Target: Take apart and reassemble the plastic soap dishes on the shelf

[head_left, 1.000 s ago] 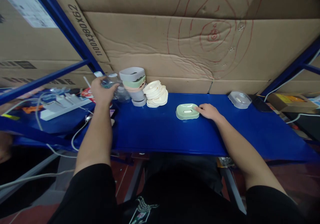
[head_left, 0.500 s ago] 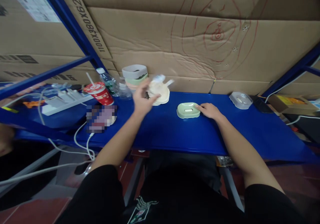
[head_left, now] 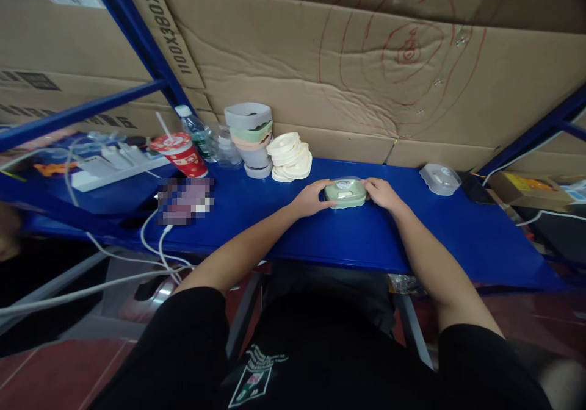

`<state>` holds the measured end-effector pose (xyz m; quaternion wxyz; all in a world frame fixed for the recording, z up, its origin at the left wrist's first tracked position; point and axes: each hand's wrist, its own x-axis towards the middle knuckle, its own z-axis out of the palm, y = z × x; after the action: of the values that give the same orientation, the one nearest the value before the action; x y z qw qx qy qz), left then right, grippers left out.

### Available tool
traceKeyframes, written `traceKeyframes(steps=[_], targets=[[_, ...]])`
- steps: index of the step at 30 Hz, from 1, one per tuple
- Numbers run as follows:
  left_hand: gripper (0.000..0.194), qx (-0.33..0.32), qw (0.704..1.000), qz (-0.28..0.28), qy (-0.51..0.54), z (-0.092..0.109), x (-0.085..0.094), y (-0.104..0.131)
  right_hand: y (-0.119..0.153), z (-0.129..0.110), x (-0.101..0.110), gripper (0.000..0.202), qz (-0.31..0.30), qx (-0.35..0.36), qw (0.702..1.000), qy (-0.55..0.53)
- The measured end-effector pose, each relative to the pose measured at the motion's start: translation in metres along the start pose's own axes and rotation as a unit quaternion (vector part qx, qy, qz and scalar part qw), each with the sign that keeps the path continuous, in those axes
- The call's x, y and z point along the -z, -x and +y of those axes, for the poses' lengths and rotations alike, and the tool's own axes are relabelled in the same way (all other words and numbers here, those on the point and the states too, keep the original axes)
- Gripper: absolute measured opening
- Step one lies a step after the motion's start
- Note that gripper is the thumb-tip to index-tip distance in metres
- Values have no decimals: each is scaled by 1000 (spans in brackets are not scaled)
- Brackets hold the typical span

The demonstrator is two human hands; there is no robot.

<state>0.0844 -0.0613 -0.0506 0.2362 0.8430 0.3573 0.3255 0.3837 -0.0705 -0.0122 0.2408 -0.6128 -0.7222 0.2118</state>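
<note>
A pale green oval dish (head_left: 347, 201) rests on the blue table, with a small whitish oblong piece showing in it. Over its top sits a clear lid (head_left: 345, 184) bearing a round sticker. My left hand (head_left: 314, 198) is closed around the left end of dish and lid, thumb at the near side. From the right, my right hand (head_left: 381, 191) grips the other end with its fingers bent. Behind my left hand, cream-coloured shaped pieces (head_left: 290, 158) are piled up. Beside them stands a stack of grey, green and peach dishes (head_left: 249, 136).
To the left are a red paper cup (head_left: 187, 158) with a straw, plastic bottles (head_left: 198, 132), a power strip (head_left: 119, 169) and white cables. Another clear lidded dish (head_left: 440, 179) lies at the right, near a dark flat object (head_left: 477, 189). Cardboard (head_left: 284, 50) walls the back.
My left hand has come from the cream pile to the green dish, bringing the clear lid, which now covers it. My right hand has stayed at the dish's right end. The view has shifted slightly.
</note>
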Motion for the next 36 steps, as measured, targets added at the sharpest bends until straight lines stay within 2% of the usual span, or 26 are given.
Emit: traceKeyframes(steps=[4,9,11,13,15,17,19,20,22,24,27,29,30,32,36], targets=[[73,-23,1000,-2,-22,3,-3,2,-1,-1,-3,36,7,-14,1000,-8],[83,-10,999,-8,-36,-3,-5,0,0,-8,-11,38,21,-32,999,5],[87,-5,999,0,-37,-7,-5,-2,1,-11,-15,40,35,-36,999,18],[88,2,999,12,-37,-11,-5,-3,4,-13,-21,43,77,-33,996,31],[89,13,999,20,-39,-13,-5,-4,6,-13,-26,51,142,22,989,41],[94,23,999,22,-45,-13,-5,-4,7,-12,-33,61,169,131,975,54],[97,31,998,19,-52,-13,-5,-3,7,-11,-38,69,134,226,962,77],[98,35,998,21,-57,-14,-5,-2,6,-10,-39,72,111,251,957,93],[97,48,996,34,-66,-14,-5,-1,5,-9,-40,75,88,259,954,124],[94,66,994,53,-74,-15,-5,0,4,-4,-35,73,103,219,958,154],[83,65,992,56,-88,-15,-4,1,6,11,-19,65,188,69,956,212],[71,41,993,47,-101,-15,-3,2,9,26,-7,69,265,-59,930,247],[65,29,993,47,-108,-14,-3,3,11,34,-2,77,294,-100,915,259],[53,13,991,56,-120,-12,-2,4,14,49,6,86,309,-132,902,271],[35,-10,986,97,-139,-11,6,5,13,65,10,79,269,-153,916,256]])
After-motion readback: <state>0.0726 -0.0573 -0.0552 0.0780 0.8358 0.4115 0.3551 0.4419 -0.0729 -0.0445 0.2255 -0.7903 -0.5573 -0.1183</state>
